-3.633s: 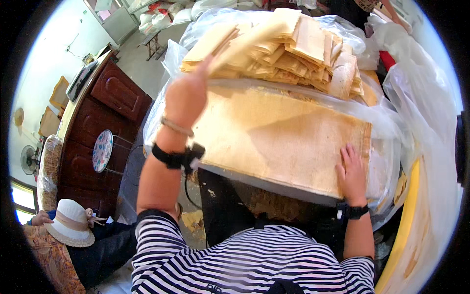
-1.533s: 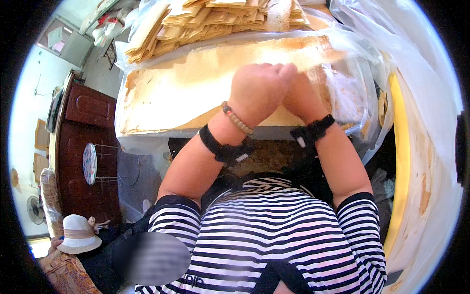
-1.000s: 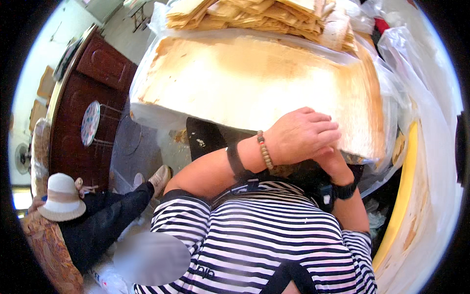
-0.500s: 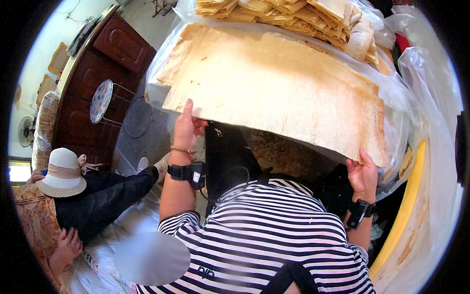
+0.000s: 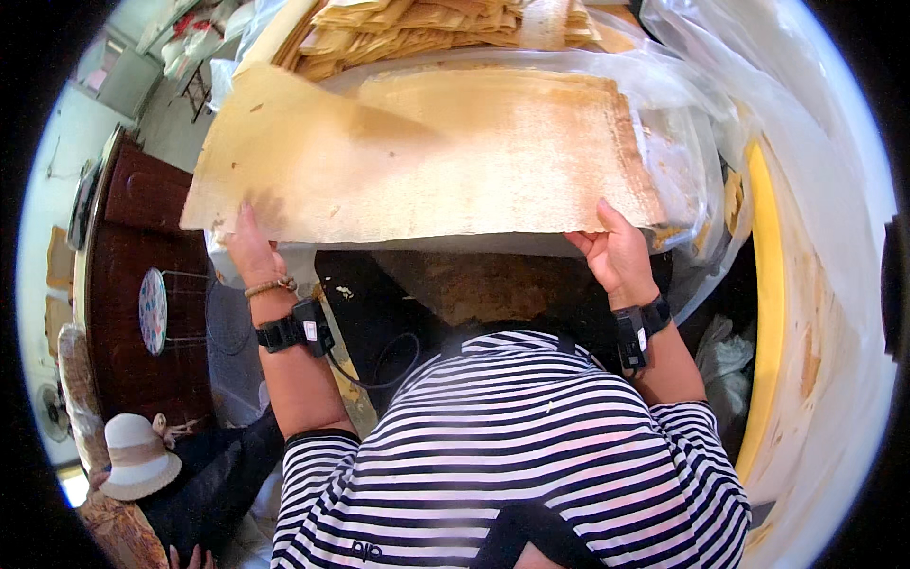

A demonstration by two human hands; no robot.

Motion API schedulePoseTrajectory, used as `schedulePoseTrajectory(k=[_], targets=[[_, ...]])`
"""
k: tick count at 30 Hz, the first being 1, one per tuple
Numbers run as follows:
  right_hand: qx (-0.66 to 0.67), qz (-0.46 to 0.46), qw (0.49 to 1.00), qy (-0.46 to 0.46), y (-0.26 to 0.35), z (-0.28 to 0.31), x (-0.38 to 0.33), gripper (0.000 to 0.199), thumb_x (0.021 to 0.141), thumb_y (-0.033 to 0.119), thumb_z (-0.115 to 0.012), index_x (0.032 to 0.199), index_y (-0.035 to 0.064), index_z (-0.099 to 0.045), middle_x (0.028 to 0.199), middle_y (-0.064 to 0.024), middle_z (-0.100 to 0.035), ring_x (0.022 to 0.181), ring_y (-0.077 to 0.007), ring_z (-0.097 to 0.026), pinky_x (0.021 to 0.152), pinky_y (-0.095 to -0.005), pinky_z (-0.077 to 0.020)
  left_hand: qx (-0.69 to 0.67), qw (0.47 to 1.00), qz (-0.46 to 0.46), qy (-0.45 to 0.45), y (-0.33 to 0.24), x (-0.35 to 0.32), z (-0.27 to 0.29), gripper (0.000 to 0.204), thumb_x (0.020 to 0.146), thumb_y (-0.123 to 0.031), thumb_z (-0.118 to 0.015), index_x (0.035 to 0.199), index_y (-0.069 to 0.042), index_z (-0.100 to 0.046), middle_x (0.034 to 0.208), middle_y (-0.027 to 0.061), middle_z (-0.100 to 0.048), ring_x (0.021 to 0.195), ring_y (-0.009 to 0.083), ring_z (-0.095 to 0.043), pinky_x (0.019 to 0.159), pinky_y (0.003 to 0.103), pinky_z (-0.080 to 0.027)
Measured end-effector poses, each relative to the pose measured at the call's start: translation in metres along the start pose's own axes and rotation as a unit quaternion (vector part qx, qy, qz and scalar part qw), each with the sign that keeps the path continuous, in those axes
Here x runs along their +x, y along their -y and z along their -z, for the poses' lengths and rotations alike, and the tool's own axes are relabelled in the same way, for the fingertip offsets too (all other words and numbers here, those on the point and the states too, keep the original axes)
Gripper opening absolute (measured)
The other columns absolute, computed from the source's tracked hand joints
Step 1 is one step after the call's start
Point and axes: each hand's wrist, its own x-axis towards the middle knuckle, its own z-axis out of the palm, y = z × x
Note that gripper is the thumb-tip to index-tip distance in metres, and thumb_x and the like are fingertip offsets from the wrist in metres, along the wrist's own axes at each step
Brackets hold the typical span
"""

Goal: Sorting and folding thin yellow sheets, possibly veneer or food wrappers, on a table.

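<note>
A large thin tan sheet (image 5: 417,161) is lifted off the table in front of me, its left part raised and curling. My left hand (image 5: 248,251) grips the sheet's near left edge from below. My right hand (image 5: 614,254) grips its near right corner. Both wrists wear black bands. Under the sheet lies a clear plastic cover (image 5: 678,161) over the table. Behind it sits a pile of folded tan sheets (image 5: 427,24).
A dark wooden cabinet (image 5: 133,284) stands at the left, with a round patterned plate on a wire stand (image 5: 152,310) before it. A person in a white hat (image 5: 137,457) sits at lower left. A yellow-edged board (image 5: 773,313) and plastic wrap line the right.
Both hands have taken the sheet's near edge and lifted it; its left side now rises off the table. The view has tilted upward a little.
</note>
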Motion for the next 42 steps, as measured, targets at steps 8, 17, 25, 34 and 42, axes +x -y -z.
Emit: schedulePoseTrajectory(k=[8,17,25,34,42], targets=[[0.022,-0.029,0.999,0.034,-0.02,-0.003,-0.006,0.032,0.103,0.021,-0.052,0.13,0.0037,-0.053,0.122,-0.0116,-0.065,0.108,-0.026,-0.065,0.091,-0.0442,-0.0557,0.521,0.736,-0.425,0.083,-0.052,-0.106,-0.16,0.03,0.1,-0.033,-0.056,0.108,-0.009,-0.073,0.079,0.0157,-0.069,0.065,0.034,-0.065,0.056,0.042,-0.05],[-0.155,0.054,0.964,0.207,-0.057,0.033,0.02,0.03,0.101,0.02,-0.057,0.129,0.0082,-0.056,0.123,-0.0045,-0.063,0.107,-0.0141,-0.06,0.086,-0.0312,-0.0507,0.399,0.614,-0.545,0.409,0.035,-0.257,-0.238,0.02,0.086,-0.016,-0.059,0.105,-0.012,-0.066,0.092,0.0049,-0.069,0.078,0.023,-0.068,0.062,0.036,-0.056],[-0.654,0.309,0.661,0.197,-0.036,0.022,-0.004,0.027,0.098,0.009,-0.055,0.125,0.0048,-0.055,0.119,-0.0093,-0.061,0.109,-0.0195,-0.057,0.092,-0.0338,-0.0464,0.5,0.489,-0.378,0.607,0.018,-0.257,-0.233,0.042,0.085,-0.043,-0.067,0.111,-0.009,-0.066,0.102,0.0116,-0.07,0.097,0.0309,-0.067,0.081,0.043,-0.055],[-0.567,0.279,0.722,0.282,-0.029,0.024,-0.006,0.028,0.092,0.003,-0.053,0.12,0.0021,-0.058,0.113,-0.0124,-0.063,0.111,-0.0231,-0.057,0.097,-0.0351,-0.0447,0.428,0.47,-0.35,0.688,0.016,-0.235,-0.223,0.052,0.08,-0.035,-0.07,0.124,-0.008,-0.06,0.129,0.0154,-0.062,0.12,0.0325,-0.058,0.098,0.044,-0.048],[-0.448,0.191,0.834,0.26,-0.036,0.034,0.007,0.033,0.093,0.021,-0.058,0.121,0.0036,-0.062,0.123,-0.0175,-0.063,0.112,-0.0288,-0.059,0.102,-0.039,-0.043,0.453,0.483,-0.367,0.654,0.018,-0.245,-0.206,0.043,0.08,-0.006,-0.061,0.123,-0.007,-0.06,0.13,0.0102,-0.063,0.122,0.0291,-0.058,0.099,0.041,-0.046]])
